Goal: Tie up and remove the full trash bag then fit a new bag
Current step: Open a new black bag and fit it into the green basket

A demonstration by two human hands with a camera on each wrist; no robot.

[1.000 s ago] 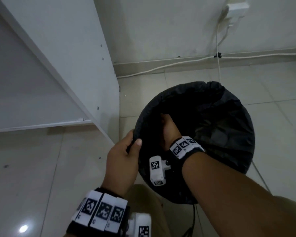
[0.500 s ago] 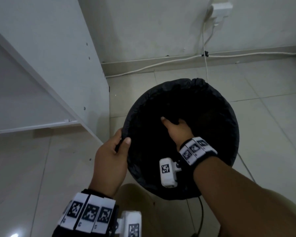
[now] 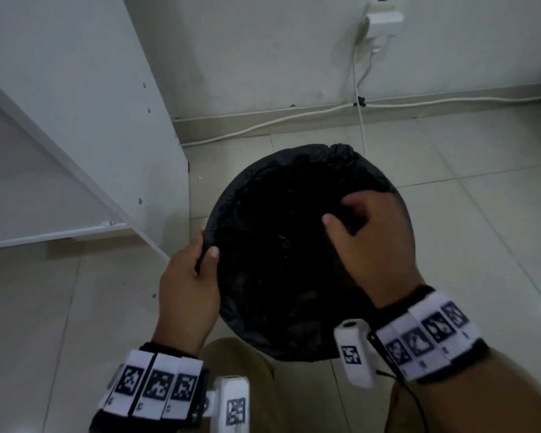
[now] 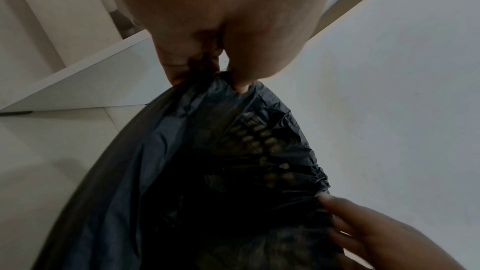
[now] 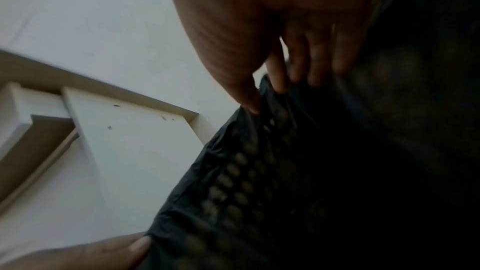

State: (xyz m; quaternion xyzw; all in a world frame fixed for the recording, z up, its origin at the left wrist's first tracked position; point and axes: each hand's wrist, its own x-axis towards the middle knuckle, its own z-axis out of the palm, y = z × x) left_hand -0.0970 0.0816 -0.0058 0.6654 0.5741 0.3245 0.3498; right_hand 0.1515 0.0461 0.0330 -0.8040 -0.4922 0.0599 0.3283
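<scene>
A round bin lined with a black trash bag (image 3: pixel 294 276) stands on the tiled floor in the head view. My left hand (image 3: pixel 206 254) pinches the bag's rim at the bin's left edge, thumb inside and fingers outside. My right hand (image 3: pixel 338 210) is over the right side of the opening, thumb and curled fingers gathering a fold of the bag. The left wrist view shows my left hand (image 4: pixel 223 81) pinching the bag (image 4: pixel 182 151), with the bin's mesh wall showing through. In the blurred right wrist view my fingertips (image 5: pixel 280 87) dig into the bag (image 5: pixel 259 171). The bag's inside is too dark to see.
A white shelf unit (image 3: pixel 91 120) stands close on the bin's left. Behind the bin a white cable (image 3: pixel 263 126) runs along the skirting, and a plug (image 3: pixel 383 18) sits in the wall socket. Open tiled floor (image 3: pixel 481 214) lies to the right. My knee (image 3: pixel 238 364) is just below the bin.
My right hand has come up from deep inside the bag's left side and moved to its right side. The left hand has kept its pinch on the rim.
</scene>
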